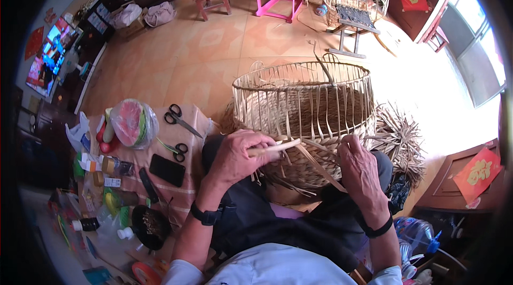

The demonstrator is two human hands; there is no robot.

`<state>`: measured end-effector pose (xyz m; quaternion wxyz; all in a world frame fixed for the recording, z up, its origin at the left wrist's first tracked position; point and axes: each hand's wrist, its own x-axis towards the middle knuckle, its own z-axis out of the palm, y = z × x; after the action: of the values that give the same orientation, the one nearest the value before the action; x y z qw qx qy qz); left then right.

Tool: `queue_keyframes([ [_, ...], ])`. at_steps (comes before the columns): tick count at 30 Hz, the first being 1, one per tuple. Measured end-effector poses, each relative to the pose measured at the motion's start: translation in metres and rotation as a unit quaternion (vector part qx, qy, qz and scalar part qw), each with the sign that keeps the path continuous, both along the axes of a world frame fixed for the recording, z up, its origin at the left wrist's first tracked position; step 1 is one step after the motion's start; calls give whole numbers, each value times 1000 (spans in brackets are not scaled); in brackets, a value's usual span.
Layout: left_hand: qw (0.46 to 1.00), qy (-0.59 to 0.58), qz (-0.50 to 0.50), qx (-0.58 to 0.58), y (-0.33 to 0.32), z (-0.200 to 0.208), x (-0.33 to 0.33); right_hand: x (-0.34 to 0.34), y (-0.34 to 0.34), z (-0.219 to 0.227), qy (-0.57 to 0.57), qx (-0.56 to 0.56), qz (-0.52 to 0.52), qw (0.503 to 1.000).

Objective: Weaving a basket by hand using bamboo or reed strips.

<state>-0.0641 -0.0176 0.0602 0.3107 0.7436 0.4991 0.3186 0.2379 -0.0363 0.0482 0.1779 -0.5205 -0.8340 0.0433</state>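
Note:
A large round basket [304, 170] stands in front of me between my knees, its lower wall braided thickly and its upper wall made of spaced upright strands below a thin rim. My left hand [239, 155] is closed around a pale, smooth strip [275, 148] that points right, across the basket's near side. Opposite it, my right hand [361, 167] is pinched on a thin dried plant strand [319, 147] at the basket wall. A flat, loose strand [319, 166] slants down between both hands. Dry strand ends stick out below the braid.
On the cloth-covered table [188, 116] to my left lie large scissors [180, 119], small scissors [179, 152], a black phone [167, 170] and a wrapped watermelon piece [133, 123]. A bundle of dry stalks [401, 143] sits right of the basket. A plastic bottle [419, 234] is at lower right.

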Motion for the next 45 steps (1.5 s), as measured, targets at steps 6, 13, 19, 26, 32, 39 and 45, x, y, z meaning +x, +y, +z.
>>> queue_keyframes([
  [6,980,117,-28,160,10,6,20,-23,22,8,-19,-39,12,999],
  [13,990,120,-68,-12,34,-6,53,-37,32,-14,53,7,68,996],
  [19,981,175,-76,-20,45,-6,60,5,33,-22,47,-9,131,990],
  [26,970,212,-59,-102,51,11,70,58,19,-33,40,-11,115,992],
  [32,970,207,-31,-124,49,6,70,95,5,-31,29,2,84,996],
  [39,976,190,-27,-100,40,4,65,130,-25,-8,15,-14,26,999],
  [45,986,130,-58,-89,31,-11,49,137,-33,-2,-7,-7,-9,1000],
])
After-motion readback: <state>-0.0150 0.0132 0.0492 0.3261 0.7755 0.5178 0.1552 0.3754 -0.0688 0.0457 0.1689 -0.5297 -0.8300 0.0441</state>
